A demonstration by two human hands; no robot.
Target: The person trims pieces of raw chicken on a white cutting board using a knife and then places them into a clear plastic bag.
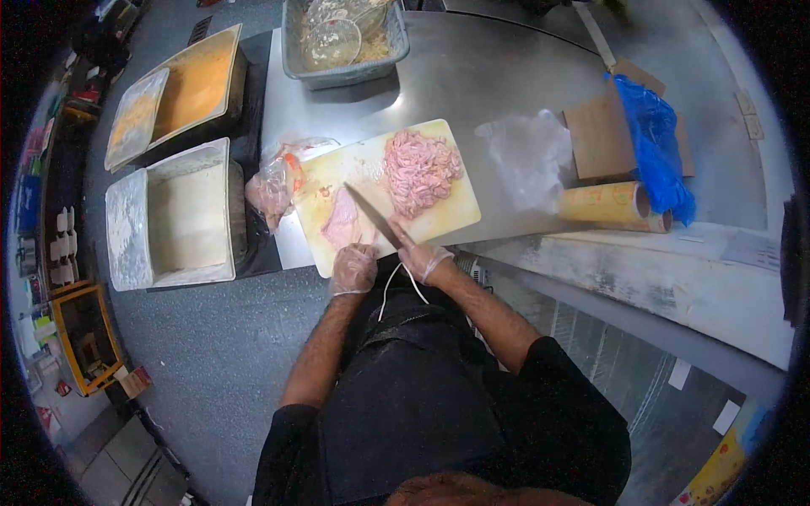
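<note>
My right hand (425, 258), in a clear plastic glove, grips a kitchen knife (377, 218) with its blade slanting up and left over the cutting board (455, 231). Fingers curled, my gloved left hand (354, 269) rests at the near end of a flat piece of raw meat (342, 218), probably chicken. Whether the fingers pinch the meat is hidden. A heap of raw meat strips (421, 171) lies on the board's right half. Left of the board, a clear plastic bag (275, 186) holds more raw meat and overlaps the board's edge.
Two tubs, one with orange powder (196, 85) and one with pale flour (190, 218), stand left. A grey basket (345, 77) with a strainer sits at the back. To the right lie a crumpled plastic sheet (528, 158), cardboard (598, 139), a blue bag (652, 139) and film rolls (601, 202).
</note>
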